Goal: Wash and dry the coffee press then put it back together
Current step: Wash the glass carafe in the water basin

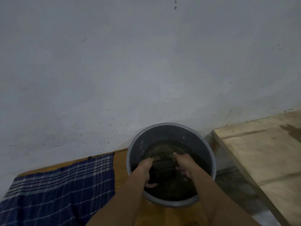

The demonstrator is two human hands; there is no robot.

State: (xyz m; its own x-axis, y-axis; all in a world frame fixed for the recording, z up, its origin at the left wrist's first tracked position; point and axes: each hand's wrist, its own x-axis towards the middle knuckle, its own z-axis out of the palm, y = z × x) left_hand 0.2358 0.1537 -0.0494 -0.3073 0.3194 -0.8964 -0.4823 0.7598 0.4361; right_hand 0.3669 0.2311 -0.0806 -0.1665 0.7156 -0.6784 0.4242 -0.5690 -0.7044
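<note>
A grey round basin (169, 128) holds dark water on a wooden table against the wall. Both my hands reach into it. My left hand (145, 170) grips the left side of a dark cylindrical coffee press part (163, 166), its fingertips under the water. My right hand (184, 165) clasps the right side of the same part. The part sits partly above the water and is dim; I cannot make out its details.
A blue plaid cloth (61, 186) lies on the wooden table (120, 162) left of the basin. A pale wooden board surface (263, 154) with a wet patch stands to the right, across a gap. A grey wall (146, 62) rises right behind the basin.
</note>
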